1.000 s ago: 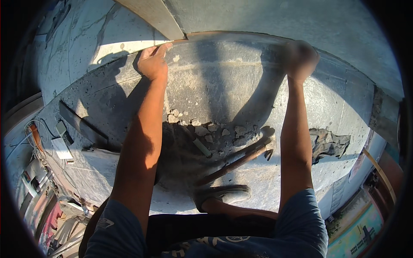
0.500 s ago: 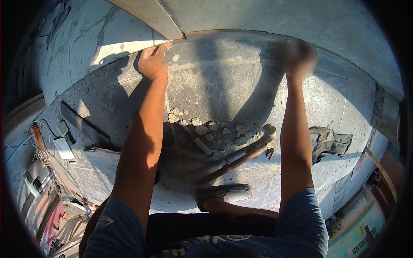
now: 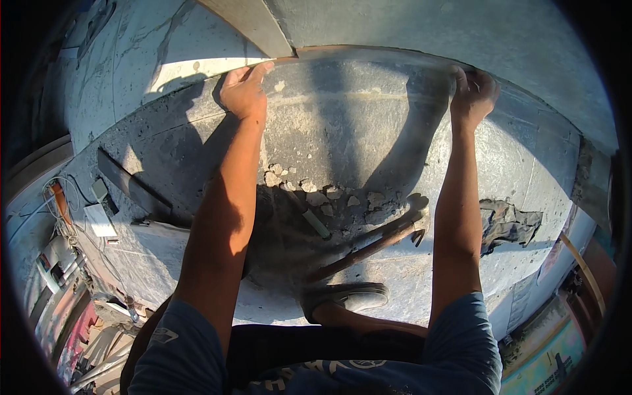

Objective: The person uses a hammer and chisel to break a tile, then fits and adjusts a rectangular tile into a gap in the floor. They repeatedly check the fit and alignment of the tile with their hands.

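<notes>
My left hand (image 3: 246,91) is at the foot of the wall, beside the lower corner of a pale post (image 3: 258,26). Its fingers are bent, with the thumb side against a thin brownish edge (image 3: 342,47) along the wall base. My right hand (image 3: 475,99) is curled at the same wall base, farther right, thumb apart from the bent fingers. What the fingertips of either hand grip, if anything, is hidden. Between my arms, a hammer (image 3: 368,253) with a wooden handle lies on the dusty grey floor, next to a green-handled tool (image 3: 316,224) and several broken mortar chunks (image 3: 316,198).
A crumpled dark cloth (image 3: 510,224) lies right of my right forearm. Left of my left arm are a dark flat bar (image 3: 131,183), a white box-like piece (image 3: 100,220) and tangled cable (image 3: 66,230). My shoe (image 3: 362,297) is near the hammer.
The whole view has shifted slightly right. My right hand, blurred before, is now sharp and a little farther right along the wall base. My left hand stays beside the post.
</notes>
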Motion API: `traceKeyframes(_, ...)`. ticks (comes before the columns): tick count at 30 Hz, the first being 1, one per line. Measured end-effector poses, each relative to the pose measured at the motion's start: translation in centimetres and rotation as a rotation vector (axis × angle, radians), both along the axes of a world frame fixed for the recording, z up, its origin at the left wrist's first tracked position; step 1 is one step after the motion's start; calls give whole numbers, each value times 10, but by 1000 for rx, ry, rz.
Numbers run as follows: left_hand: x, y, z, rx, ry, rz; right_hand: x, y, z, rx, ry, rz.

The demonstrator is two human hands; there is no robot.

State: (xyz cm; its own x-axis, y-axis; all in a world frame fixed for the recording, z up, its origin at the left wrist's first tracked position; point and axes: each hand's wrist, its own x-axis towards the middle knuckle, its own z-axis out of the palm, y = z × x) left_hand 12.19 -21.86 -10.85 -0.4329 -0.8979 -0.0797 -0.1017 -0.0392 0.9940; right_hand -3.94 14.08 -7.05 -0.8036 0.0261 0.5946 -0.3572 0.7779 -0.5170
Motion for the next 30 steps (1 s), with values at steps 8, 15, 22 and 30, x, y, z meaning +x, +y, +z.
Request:
traceKeyframes(8,0,1,7,7,-97,-34,-1,4,-1,84,15,-16)
traceKeyframes(15,-1,0,5,4,-81,-27,-2,6,-3,82,-12,-24)
traceKeyframes(22,1,2,11,27,-44,-43,-3,8,-3,26,-7,36)
traceKeyframes(30,0,4,12,36,-27,-44,-1,3,3,54,26,15)
